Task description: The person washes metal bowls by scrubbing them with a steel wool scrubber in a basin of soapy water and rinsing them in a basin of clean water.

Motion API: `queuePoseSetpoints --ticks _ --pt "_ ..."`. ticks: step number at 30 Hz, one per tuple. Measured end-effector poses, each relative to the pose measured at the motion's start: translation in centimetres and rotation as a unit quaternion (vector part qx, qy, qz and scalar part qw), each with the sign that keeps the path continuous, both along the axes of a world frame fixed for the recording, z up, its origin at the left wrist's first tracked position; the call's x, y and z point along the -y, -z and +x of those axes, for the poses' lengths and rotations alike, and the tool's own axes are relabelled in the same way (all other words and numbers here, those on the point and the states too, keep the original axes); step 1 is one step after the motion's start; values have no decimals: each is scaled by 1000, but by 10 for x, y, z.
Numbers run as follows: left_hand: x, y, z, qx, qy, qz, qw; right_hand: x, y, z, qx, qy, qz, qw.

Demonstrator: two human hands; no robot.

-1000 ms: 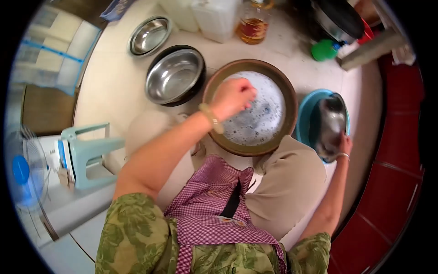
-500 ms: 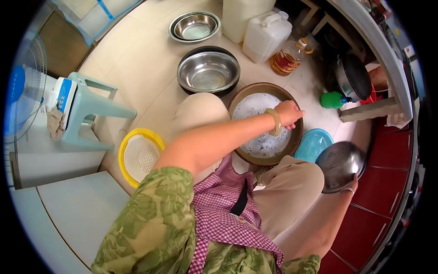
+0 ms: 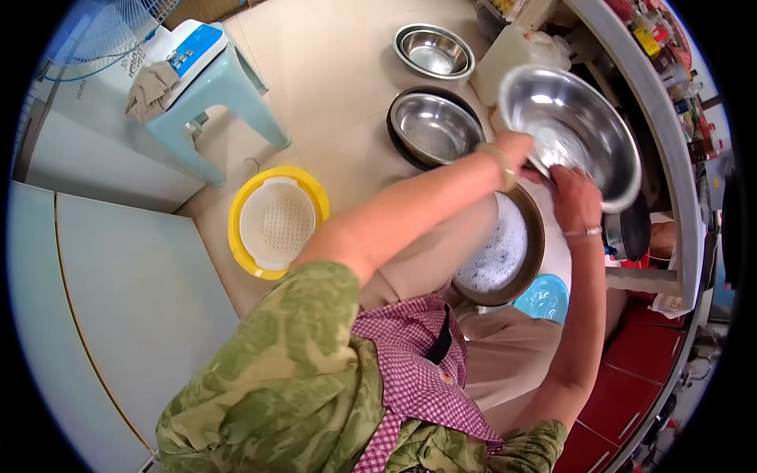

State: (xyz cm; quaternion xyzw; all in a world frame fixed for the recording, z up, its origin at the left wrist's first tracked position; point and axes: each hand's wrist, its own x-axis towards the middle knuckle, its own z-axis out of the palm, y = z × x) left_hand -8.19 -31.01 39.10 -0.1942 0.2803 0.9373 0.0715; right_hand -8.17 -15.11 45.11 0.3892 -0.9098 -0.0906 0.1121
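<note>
A shiny stainless-steel basin [image 3: 623, 142] is held up and tilted at the upper right in the head view, its inside facing me. My left hand [image 3: 516, 150], with a bangle at its wrist, is closed at the basin's near left rim; it is slightly blurred. My right hand [image 3: 576, 197] grips the lower rim, fingers over the edge. Below the hands stands a brown tub [image 3: 538, 244] of foamy water [image 3: 498, 256], partly hidden by my left arm and knee. A small blue basin [image 3: 544, 298] sits beside the tub.
Stacked steel basins [image 3: 436, 126] and nested steel bowls [image 3: 434, 54] stand on the floor ahead. A yellow-rimmed basin with a white strainer [image 3: 277, 221] is at left, near a pale stool [image 3: 213, 102]. A counter edge [image 3: 666, 110] and red cabinets [image 3: 631, 394] border the right.
The steel basin has risen from low right to the upper right in my right hand. My left hand has moved from above the foamy tub to the basin's rim. The view has shifted.
</note>
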Motion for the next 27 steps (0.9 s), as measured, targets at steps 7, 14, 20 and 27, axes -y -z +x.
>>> queuePoseSetpoints --ticks 7,14,20,27 --pt "197 111 52 56 -211 -98 971 -1 -1 5 98 35 -296 950" --pt "321 321 97 282 -381 -21 880 -104 99 23 353 237 -439 791" --pt "294 366 97 385 -326 -107 857 -116 130 27 382 284 -465 747" --pt "219 282 88 414 -159 -702 557 -94 128 22 354 288 -369 810"
